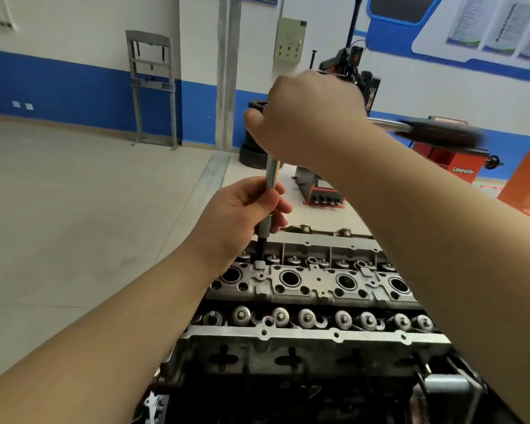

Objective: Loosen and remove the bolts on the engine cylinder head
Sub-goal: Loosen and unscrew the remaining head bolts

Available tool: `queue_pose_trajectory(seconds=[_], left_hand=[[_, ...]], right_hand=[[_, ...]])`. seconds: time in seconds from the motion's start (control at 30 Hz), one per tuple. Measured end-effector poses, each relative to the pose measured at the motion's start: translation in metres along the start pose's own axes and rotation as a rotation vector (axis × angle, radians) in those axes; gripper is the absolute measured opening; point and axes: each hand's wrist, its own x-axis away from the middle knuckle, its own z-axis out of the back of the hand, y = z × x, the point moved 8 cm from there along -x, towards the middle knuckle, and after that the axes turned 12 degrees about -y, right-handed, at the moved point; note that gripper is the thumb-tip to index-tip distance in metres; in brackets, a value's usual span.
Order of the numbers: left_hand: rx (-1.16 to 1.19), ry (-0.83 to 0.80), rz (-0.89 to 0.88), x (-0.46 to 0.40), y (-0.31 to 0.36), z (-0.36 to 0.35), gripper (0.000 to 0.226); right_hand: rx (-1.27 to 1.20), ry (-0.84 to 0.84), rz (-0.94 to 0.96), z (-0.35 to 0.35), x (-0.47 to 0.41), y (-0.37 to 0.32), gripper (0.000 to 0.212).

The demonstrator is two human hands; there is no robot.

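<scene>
While the head [312,304] sits low and close on the engine [288,387], two bare arms reach over it. A row of round valve tops [306,318] runs along its near side, and four big round holes [289,277] sit in a row behind them. The left hand [242,214] has its grip curled round a shiny bar [270,191] that stands upright. The dark tip of the bar [260,249] goes down into the far left corner of the head; the bolt under it is hidden. Higher up, the right hand [306,117] has its grip clamped on the top of the bar. A wrench handle [432,131] sticks out to the right from there, blurred. Farther back stand red shop machines [459,162], a stack of tires [253,148], and a white and blue wall [74,87].
</scene>
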Motion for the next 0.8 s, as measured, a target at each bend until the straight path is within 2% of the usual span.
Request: queue_pose_trajectory(seconds=[0.07,0.13,0.2,0.27,0.3,0.33,0.4,0.47,0.5,0.6,0.67,0.73,0.77,0.8], left_hand=[[-0.029,0.034,-0.026,0.001,0.002,0.004,0.012],[-0.046,0.034,-0.053,0.002,0.003,0.005,0.010],[0.008,-0.023,-0.024,0.002,0.001,0.000,0.016],[0.089,-0.086,0.028,0.000,-0.004,-0.008,0.023],[0.119,-0.097,0.049,0.000,-0.006,-0.009,0.028],[0.141,-0.100,0.060,0.000,-0.007,-0.010,0.032],[0.162,-0.095,0.052,-0.002,-0.007,-0.010,0.033],[0.141,-0.078,0.034,-0.003,-0.006,-0.009,0.030],[0.112,-0.062,0.021,-0.003,-0.006,-0.008,0.029],[0.063,-0.008,-0.027,-0.001,-0.004,0.002,0.025],[0.056,-0.036,-0.025,0.000,-0.004,0.000,0.030],[0.065,-0.078,0.003,-0.002,-0.005,-0.006,0.033],[0.069,-0.083,0.017,-0.003,-0.005,-0.008,0.033],[0.071,-0.080,0.025,-0.003,-0.005,-0.009,0.032]], right_hand=[[0.250,0.118,0.012,0.011,0.008,-0.017,0.057],[0.286,0.243,0.105,0.019,0.017,-0.031,0.066],[0.052,0.204,0.201,0.012,0.015,-0.019,0.062],[-0.451,0.033,0.259,0.003,0.013,0.000,0.043],[-0.599,-0.015,0.254,0.000,0.014,0.005,0.037],[-0.602,-0.038,0.234,-0.001,0.014,0.007,0.036],[-0.306,-0.058,0.130,-0.002,0.008,0.005,0.038],[0.081,-0.001,0.011,0.006,0.007,-0.004,0.039],[0.192,0.036,-0.003,0.010,0.008,-0.011,0.041],[0.294,0.204,0.170,0.019,0.021,-0.035,0.055],[0.084,0.167,0.256,0.013,0.020,-0.021,0.055],[-0.461,0.023,0.300,0.004,0.016,0.003,0.047],[-0.646,-0.018,0.281,-0.001,0.015,0.012,0.044],[-0.693,-0.040,0.259,-0.003,0.014,0.014,0.044]])
